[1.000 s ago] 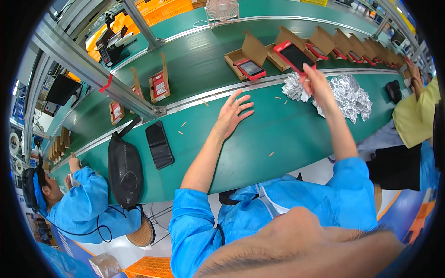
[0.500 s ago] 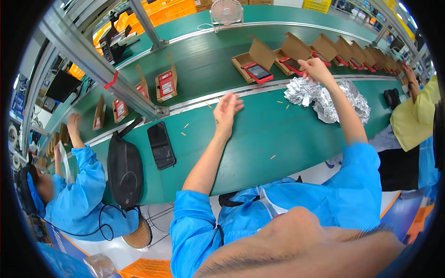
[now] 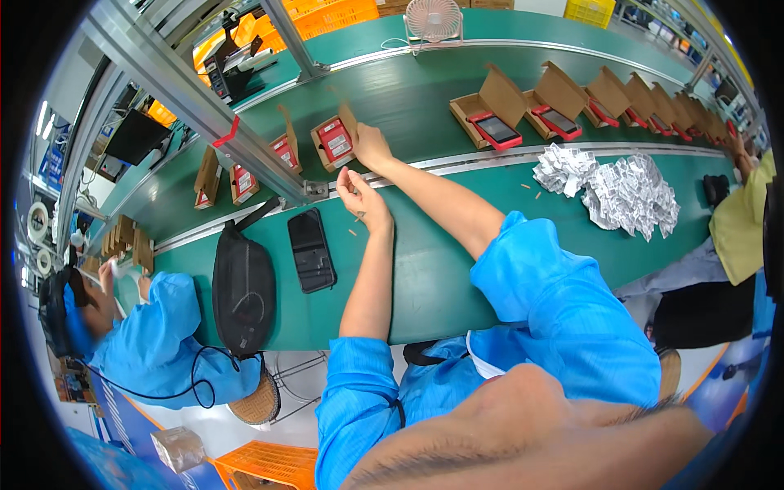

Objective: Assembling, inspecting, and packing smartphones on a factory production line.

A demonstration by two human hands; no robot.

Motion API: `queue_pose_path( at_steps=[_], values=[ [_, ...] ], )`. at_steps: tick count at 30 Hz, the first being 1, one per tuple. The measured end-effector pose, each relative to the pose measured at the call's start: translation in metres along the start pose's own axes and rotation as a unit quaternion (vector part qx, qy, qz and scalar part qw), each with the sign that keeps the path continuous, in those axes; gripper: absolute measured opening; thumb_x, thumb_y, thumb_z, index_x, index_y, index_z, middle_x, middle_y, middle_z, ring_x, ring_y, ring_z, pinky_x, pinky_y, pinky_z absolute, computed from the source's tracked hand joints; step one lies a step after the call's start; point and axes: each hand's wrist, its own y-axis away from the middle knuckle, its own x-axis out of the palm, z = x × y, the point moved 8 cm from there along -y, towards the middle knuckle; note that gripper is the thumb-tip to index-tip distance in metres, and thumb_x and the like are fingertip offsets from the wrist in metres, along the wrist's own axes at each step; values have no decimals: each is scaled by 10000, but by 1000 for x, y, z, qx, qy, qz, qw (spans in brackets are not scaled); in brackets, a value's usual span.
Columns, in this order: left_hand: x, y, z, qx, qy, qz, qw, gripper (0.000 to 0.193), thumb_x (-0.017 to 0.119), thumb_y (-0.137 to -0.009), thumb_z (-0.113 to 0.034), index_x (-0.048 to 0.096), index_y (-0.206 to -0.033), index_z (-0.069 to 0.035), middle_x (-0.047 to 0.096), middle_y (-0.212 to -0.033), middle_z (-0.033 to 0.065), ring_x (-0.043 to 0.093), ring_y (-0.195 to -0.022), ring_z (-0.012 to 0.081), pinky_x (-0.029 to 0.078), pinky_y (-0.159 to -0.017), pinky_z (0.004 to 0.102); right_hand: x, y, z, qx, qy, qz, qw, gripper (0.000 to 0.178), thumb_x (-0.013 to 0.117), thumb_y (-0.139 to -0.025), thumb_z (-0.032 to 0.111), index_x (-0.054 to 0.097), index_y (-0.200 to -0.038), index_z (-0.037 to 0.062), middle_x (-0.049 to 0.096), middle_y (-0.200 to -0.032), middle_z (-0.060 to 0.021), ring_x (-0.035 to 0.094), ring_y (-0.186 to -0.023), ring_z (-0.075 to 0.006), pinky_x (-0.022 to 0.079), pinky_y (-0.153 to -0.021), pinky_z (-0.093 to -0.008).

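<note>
My right hand (image 3: pixel 373 149) reaches across to the right side of an open cardboard box (image 3: pixel 340 166). Its fingers are bent close together against the box's edge; anything between them is hidden. Inside that box lies a red packet (image 3: pixel 335 140) with white labels. Just in front of the box, above the table's far rail, my left hand (image 3: pixel 367 202) is raised with loosely curled fingers, apart and holding nothing visible. A black phone-shaped device (image 3: pixel 312 250) lies on the green table left of my left forearm.
Open boxes with red-framed handheld devices (image 3: pixel 496 131) line the belt at right. A heap of white paper slips (image 3: pixel 630 196) lies on the table. A black pouch (image 3: pixel 244 286) and a metal post (image 3: pixel 196 98) stand left. Co-workers sit on both sides; a small fan (image 3: pixel 434 20) is behind.
My right hand has swung left from the red-framed devices to the box with the red packet. My left hand has moved left to that box's front, its fingers curling more. The view has shifted.
</note>
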Motion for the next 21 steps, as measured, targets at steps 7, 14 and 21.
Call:
queue_pose_path(
  at_steps=[7,14,21],
  values=[
    [7,-6,29,-215,325,64,919,482,428,-947,-407,418,-1279,-57,450,-1287,114,493,-1119,234,429,-937,382,-73,87,71,-356,99,-46,928,193,536,-807,128,574,-980,51,640,-869,-152,632,-724,-325,507,-600,-403],
    [20,3,39,-278,355,180,875,472,389,-943,-427,438,-1277,-96,510,-1243,90,492,-1154,226,450,-921,414,-94,96,63,-403,108,-60,907,294,550,-782,112,585,-1073,92,637,-955,-136,643,-802,-279,519,-609,-360],
    [52,16,13,-295,465,305,777,449,315,-973,-389,362,-1331,-122,494,-1240,181,515,-1104,327,442,-906,468,-107,27,-136,233,-303,-52,923,290,535,-904,244,554,-1080,14,649,-870,-93,644,-774,-205,512,-696,-297]
  ],
)
